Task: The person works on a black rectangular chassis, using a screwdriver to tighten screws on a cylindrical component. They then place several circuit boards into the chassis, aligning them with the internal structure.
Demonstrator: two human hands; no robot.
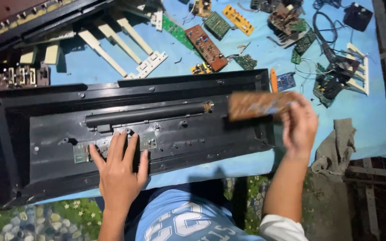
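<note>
A long black plastic keyboard shell (pixel 45 129) lies open-side up across a blue cloth (pixel 371 120). My left hand (pixel 119 167) rests flat, fingers spread, on a small green circuit board (pixel 82 152) fixed inside the shell. My right hand (pixel 299 125) holds a brown circuit board (pixel 255 105) by its right end, lifted over the shell's right part and blurred by motion. A black tube-shaped ridge (pixel 146 114) runs along the shell's middle.
Loose white keys (pixel 112 40), a brown board (pixel 206 47), green boards (pixel 217 24), a yellow board (pixel 237 18), black cables (pixel 325 35) and an orange-handled tool (pixel 273 80) lie scattered behind the shell. A grey rag (pixel 338 145) hangs at the cloth's right edge.
</note>
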